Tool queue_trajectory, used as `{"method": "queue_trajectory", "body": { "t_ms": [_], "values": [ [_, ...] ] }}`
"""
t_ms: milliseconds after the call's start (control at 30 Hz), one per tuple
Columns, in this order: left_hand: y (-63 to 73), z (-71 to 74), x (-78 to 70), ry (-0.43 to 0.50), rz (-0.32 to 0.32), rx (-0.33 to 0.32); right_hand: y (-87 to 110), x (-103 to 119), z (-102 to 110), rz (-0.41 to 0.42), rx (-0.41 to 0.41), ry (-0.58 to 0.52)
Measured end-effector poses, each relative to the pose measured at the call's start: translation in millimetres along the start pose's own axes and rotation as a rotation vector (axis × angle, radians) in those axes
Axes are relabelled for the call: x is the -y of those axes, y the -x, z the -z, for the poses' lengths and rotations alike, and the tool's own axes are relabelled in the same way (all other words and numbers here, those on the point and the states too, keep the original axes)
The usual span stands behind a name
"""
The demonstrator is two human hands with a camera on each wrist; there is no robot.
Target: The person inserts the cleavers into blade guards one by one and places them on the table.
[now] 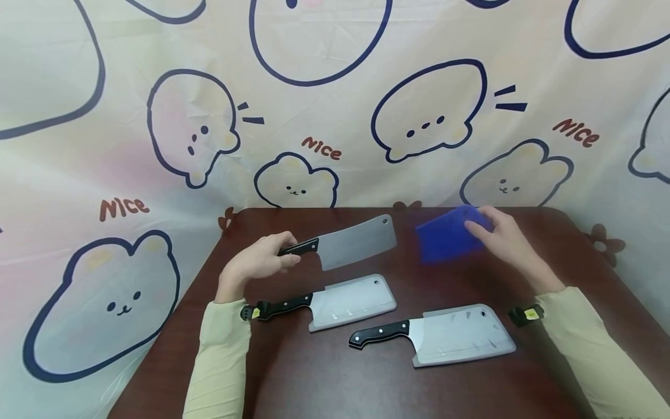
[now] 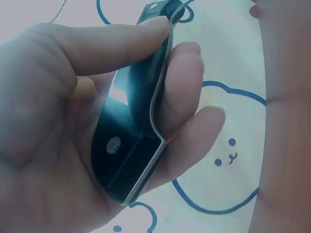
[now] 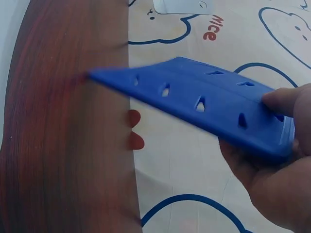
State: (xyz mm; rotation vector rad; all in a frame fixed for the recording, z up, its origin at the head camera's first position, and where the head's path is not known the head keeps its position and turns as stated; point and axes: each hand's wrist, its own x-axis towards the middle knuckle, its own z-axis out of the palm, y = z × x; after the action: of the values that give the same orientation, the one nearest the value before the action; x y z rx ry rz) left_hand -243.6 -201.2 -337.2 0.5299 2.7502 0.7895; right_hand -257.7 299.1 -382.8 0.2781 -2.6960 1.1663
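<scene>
My left hand [image 1: 255, 256] grips the black handle of a cleaver [image 1: 358, 241], whose bare metal blade points right above the table's far part. Up close in the left wrist view, thumb and fingers wrap the riveted handle [image 2: 126, 116]. At the far right, a blue plastic blade guard [image 1: 447, 235] is pinched at its right end by my right hand [image 1: 505, 235]. Several small slots show in this blue guard [image 3: 194, 99] in the right wrist view, where the thumb lies on top and the fingers beneath. Cleaver and guard are apart.
Two more black-handled cleavers lie nearer on the brown table [image 1: 309, 378]: one at the middle [image 1: 353, 302] and one at front right [image 1: 460, 334]. Pale, translucent guards appear to cover their blades. A cartoon-printed cloth [image 1: 345, 110] hangs behind the table.
</scene>
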Motion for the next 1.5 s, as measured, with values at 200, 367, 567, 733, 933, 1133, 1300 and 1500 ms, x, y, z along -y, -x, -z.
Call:
{"method": "queue_trajectory", "body": {
  "t_ms": [200,367,567,733,933,1133,1300,1500],
  "values": [
    [-4.5,-2.8,-4.7,0.080,-0.042,0.007,2.0,14,7,0.020,-0.120,-0.032],
    [-5.8,-1.9,-12.2,0.157,-0.072,-0.001,1.1,27,14,0.029,-0.232,-0.078],
    [-5.8,-2.6,-15.5,0.193,-0.087,-0.005,6.5,27,20,-0.043,-0.255,-0.170],
    [-4.5,-1.8,-15.9,0.220,-0.103,-0.038,11.0,31,29,-0.086,-0.283,-0.270],
    [-4.6,-2.3,-17.2,0.295,-0.153,-0.088,17.4,39,39,-0.070,-0.328,-0.458],
    [-4.4,-3.9,-23.5,0.346,-0.172,-0.152,21.7,37,41,-0.030,-0.365,-0.614],
    [-5.6,-7.0,-25.4,0.369,-0.198,-0.164,23.4,36,47,-0.031,-0.364,-0.650],
    [-5.7,-11.1,-24.8,0.408,-0.201,-0.179,25.2,36,48,0.007,-0.362,-0.779]
  ]
}}
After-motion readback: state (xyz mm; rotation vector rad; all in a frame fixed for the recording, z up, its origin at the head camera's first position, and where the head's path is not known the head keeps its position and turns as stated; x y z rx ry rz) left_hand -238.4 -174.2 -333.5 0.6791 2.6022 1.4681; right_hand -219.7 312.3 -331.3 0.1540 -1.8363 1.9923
